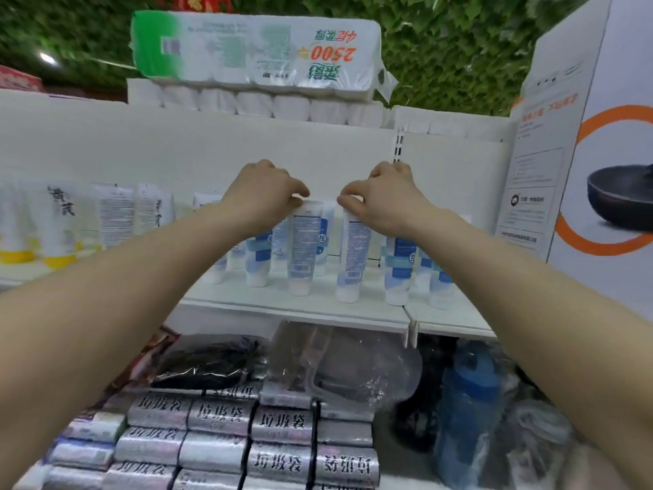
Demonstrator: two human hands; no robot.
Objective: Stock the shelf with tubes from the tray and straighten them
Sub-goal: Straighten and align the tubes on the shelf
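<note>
Several white-and-blue tubes stand cap-down on the white shelf [318, 309]. My left hand [263, 192] pinches the top end of one tube [302, 249], which shows its printed back. A little to the right, my right hand [383, 196] pinches the top of a second tube [351, 256], which leans slightly. More tubes [399, 270] stand to the right and behind, partly hidden by my forearms. No tray is in view.
White pouches with yellow caps [56, 224] fill the shelf's left part. Toilet-paper packs [254, 54] lie on top of the unit. A large pan box [593, 171] stands at the right. Below are silver bag rolls [219, 443] and a blue bottle [466, 401].
</note>
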